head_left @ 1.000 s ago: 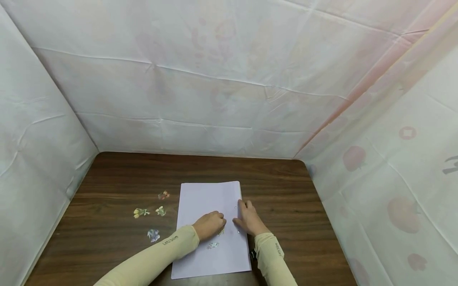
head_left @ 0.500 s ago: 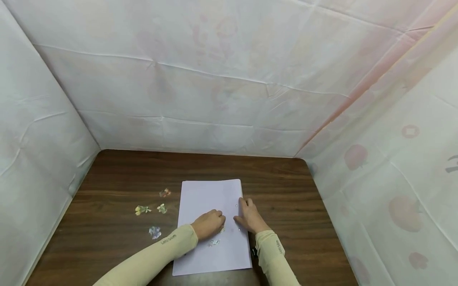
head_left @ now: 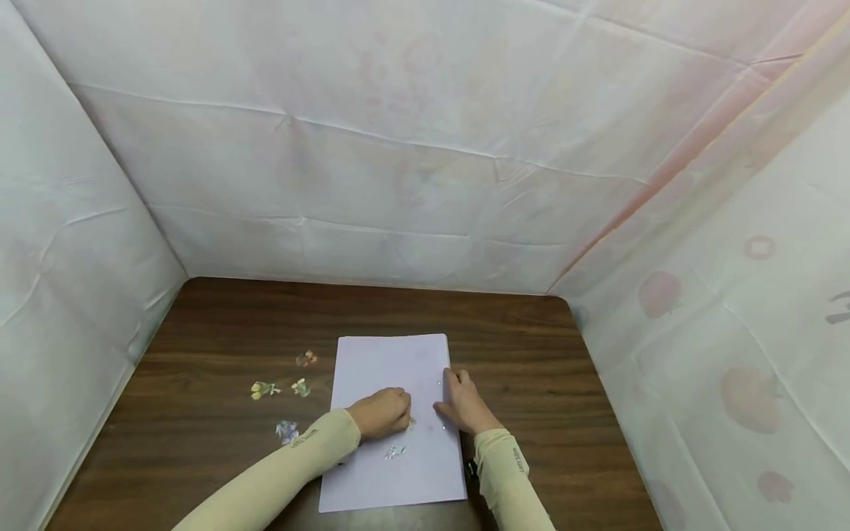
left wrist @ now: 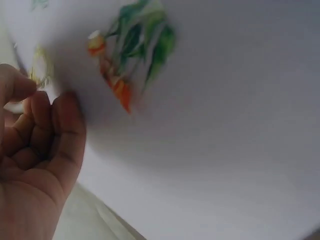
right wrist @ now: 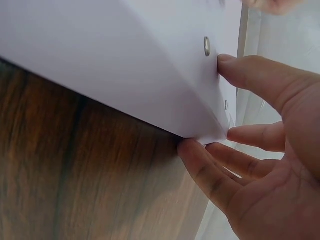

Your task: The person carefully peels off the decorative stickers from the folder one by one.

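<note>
A book with white pages (head_left: 381, 361) lies on the wooden table, small metal eyelets (right wrist: 207, 46) along its right side. My left hand (head_left: 382, 413) is over the page, fingers curled and thumb tip close to the index fingertip. Just beyond them is a yellow flower sticker (left wrist: 42, 67). An orange flower sticker with green leaves (left wrist: 131, 55) is on the page beside the hand. Another small flower sticker (head_left: 396, 451) lies lower on the page. My right hand (head_left: 465, 407) holds the book's right edge, thumb on the page and fingertips along the outer side.
To the left of the book, several loose flower stickers lie on the table: yellow (head_left: 265, 389), pale green (head_left: 301, 387), orange (head_left: 306, 358) and bluish (head_left: 287, 431), the last beside the left sleeve. White curtains (head_left: 385, 184) enclose the table at the back and sides.
My left hand has shifted slightly left over the page, while the stickers there stay put. The right hand keeps its place on the book's edge.
</note>
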`<act>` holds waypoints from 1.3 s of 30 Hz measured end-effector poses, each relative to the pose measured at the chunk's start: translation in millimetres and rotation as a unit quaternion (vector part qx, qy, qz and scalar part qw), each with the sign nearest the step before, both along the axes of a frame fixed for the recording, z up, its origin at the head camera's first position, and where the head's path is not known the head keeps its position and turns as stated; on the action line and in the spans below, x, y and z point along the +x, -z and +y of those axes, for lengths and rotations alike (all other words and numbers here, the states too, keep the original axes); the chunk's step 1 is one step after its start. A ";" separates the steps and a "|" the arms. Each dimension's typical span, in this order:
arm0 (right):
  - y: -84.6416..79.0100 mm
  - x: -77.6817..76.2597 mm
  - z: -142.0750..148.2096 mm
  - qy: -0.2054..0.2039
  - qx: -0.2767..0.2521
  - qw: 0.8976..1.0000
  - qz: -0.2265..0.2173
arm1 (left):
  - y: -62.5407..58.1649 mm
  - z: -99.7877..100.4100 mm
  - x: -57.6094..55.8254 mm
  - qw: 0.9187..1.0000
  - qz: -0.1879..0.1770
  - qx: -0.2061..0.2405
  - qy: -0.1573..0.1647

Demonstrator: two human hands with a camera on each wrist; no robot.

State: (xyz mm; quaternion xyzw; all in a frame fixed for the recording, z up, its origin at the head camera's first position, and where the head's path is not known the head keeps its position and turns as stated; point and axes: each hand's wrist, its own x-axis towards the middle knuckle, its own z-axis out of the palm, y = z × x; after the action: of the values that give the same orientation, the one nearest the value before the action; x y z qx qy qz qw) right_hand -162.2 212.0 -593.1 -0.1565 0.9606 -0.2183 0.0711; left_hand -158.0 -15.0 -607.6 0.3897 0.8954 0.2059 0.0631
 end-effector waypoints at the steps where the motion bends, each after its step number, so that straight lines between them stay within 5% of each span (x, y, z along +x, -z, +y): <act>1: -0.2 -0.1 0.3 0.002 -0.002 1.000 -0.003 | -2.3 -5.1 0.1 1.000 -0.017 0.011 -0.011; 4: -1.0 -0.8 0.6 0.010 -0.007 1.000 -0.019 | -7.4 -26.5 0.8 0.998 -0.045 0.036 -0.036; 9: -1.5 -1.7 2.1 0.024 -0.002 0.999 -0.038 | -8.2 -71.8 0.3 0.996 -0.018 0.053 -0.063; 19: -2.4 -2.0 4.7 0.029 -0.009 0.999 -0.042 | -12.8 -138.2 -1.4 0.988 -0.037 0.042 -0.142; 30: -4.7 0.0 6.0 0.037 -0.013 0.998 -0.056 | -15.2 -156.2 2.1 0.983 -0.029 0.018 -0.181; 39: -4.5 0.1 6.3 0.031 -0.010 0.998 -0.048 | -17.1 -142.3 3.7 0.988 -0.027 0.035 -0.151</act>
State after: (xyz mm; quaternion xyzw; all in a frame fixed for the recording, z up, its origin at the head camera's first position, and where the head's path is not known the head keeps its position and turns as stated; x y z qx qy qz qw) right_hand -162.1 218.3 -588.7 -0.1171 0.9583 -0.2369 0.1086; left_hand -154.3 -157.3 -590.5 0.2462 0.9342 0.2547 0.0417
